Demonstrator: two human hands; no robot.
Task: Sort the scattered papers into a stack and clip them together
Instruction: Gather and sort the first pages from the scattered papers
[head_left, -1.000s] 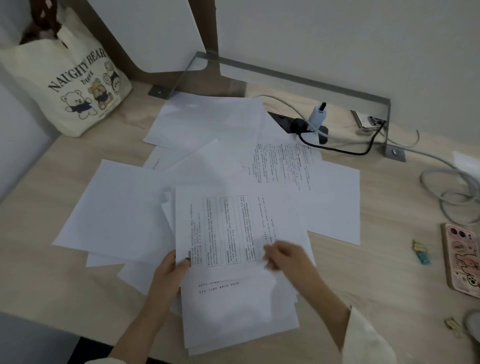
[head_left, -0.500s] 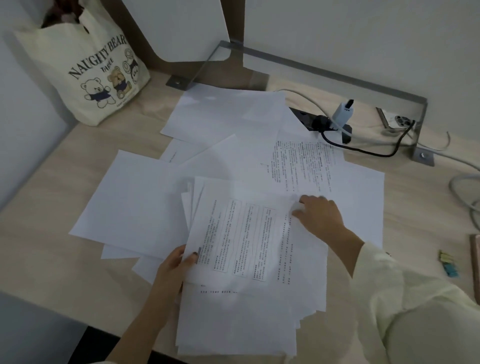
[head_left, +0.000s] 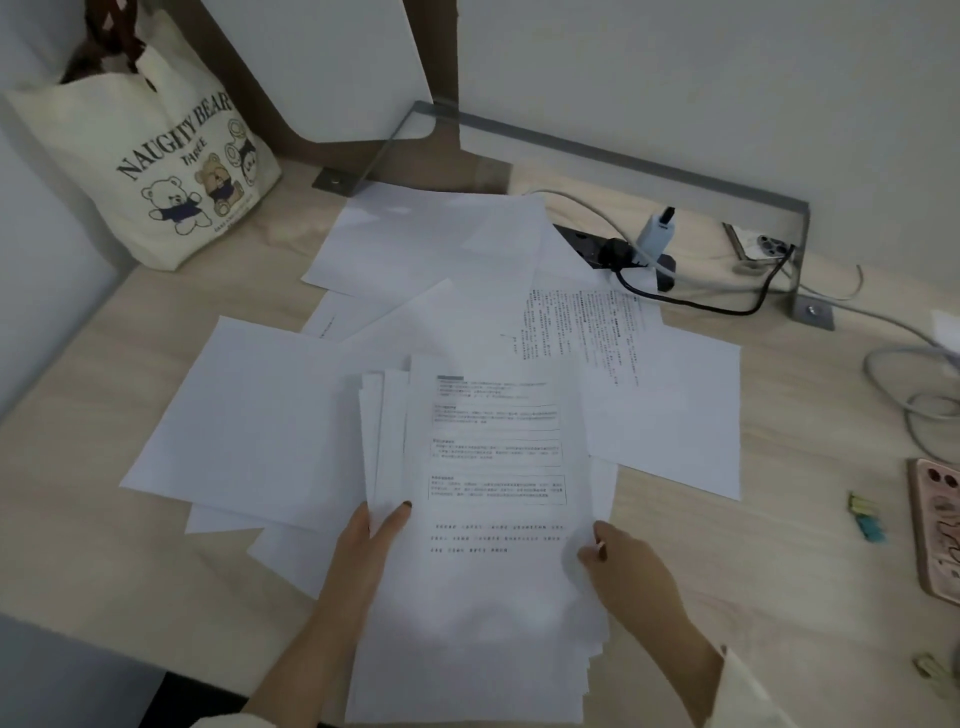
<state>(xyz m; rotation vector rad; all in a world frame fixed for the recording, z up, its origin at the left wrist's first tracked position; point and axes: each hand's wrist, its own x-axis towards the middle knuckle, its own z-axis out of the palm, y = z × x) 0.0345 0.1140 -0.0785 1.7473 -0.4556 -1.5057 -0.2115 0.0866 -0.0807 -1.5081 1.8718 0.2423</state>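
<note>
Dim, flat, bluish-grey light — shadows soft and faint under the papers (head_left: 260, 415). Wide-angle bending bows the worktop (head_left: 727, 571) at its left edge — the fine print is smeared and soft.

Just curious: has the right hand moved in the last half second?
Yes. The right hand drew back toward the person, away from the printed sheet.

Bear-print tote bag (head_left: 171, 171), pink phone (head_left: 937, 530), grey cable (head_left: 868, 366), perhaps 1 white charger (head_left: 655, 231).

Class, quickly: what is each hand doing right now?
Left hand: grips the left edge of the paper stack.
Right hand: pinches the paper stack at its right edge.
</note>
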